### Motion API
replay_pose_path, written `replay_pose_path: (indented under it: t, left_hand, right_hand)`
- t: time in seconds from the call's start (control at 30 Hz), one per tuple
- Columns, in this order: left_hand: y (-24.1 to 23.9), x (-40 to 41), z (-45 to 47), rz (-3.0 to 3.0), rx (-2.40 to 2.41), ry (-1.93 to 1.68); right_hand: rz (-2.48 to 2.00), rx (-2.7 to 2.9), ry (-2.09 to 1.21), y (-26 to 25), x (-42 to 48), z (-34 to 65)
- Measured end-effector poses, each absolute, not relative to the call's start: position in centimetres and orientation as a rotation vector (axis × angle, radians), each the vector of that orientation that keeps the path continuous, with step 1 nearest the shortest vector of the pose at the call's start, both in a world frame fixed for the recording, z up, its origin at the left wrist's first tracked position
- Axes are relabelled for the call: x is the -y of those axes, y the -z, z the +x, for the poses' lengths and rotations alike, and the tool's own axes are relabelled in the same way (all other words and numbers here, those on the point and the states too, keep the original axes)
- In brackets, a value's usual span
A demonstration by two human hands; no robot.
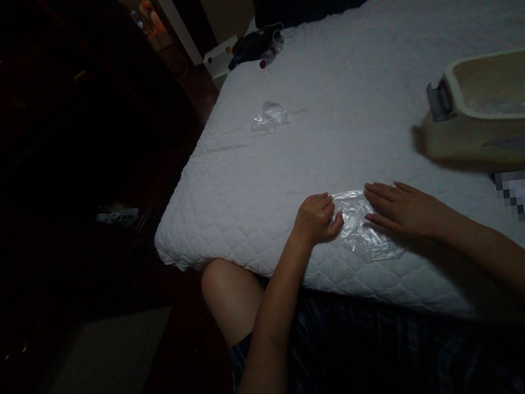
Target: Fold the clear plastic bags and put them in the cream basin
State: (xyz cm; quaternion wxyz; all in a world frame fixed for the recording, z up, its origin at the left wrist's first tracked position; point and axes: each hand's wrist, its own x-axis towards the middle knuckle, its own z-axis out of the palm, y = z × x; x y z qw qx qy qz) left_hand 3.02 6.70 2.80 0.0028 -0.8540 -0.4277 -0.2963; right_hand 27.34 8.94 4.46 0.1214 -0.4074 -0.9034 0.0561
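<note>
A clear plastic bag [358,227], creased and shiny, lies flat on the white quilted bed [251,179] near its front edge. My left hand [318,219] is at the bag's left side, its fingers curled in on the edge and the thumb pointing toward the middle. On the right part of the bag rests my right hand [396,207], palm down, with fingers stretched out and the thumb apart. Farther back on the bed lies another crumpled clear plastic bag [271,116], touched by neither hand.
A beige plastic bin [482,131] with a grey handle [440,101] sits on the bed at the right. Dark cloth [252,45] and a clear bottle [272,52] lie at the far left corner. Another piece of plastic [117,215] is down on the dark left side.
</note>
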Motion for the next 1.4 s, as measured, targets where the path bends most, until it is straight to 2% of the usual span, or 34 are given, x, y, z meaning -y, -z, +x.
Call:
replay_pose_path:
  t: [0.33, 0.63, 0.83, 0.97, 1.07, 1.4]
  left_hand:
    - [-3.0, -6.4, 2.9, -2.643, 1.395, 0.938]
    - [-3.2, -6.3, 2.9, -2.622, 1.396, 0.921]
    - [-3.2, -6.4, 2.9, -2.61, 1.402, 0.942]
    - [-3.4, -6.4, 3.0, -2.602, 1.397, 0.935]
    - [-3.5, -6.3, 3.0, -2.591, 1.361, 0.956]
    - [-3.0, -6.7, 2.9, -2.536, 1.392, 0.993]
  right_hand:
    - [-1.38, 2.537, -0.252, -3.6, -8.0, 31.3]
    - [-1.461, 1.943, -0.592, -3.9, -7.7, 30.5]
    - [-1.731, 1.658, -0.545, -5.6, -9.2, 30.6]
    - [-1.853, 1.691, -0.72, -5.9, -10.8, 30.3]
    - [-1.905, 1.759, -0.73, -5.8, -11.8, 30.1]
    - [-1.865, 1.776, -0.981, -4.5, -12.0, 30.5]
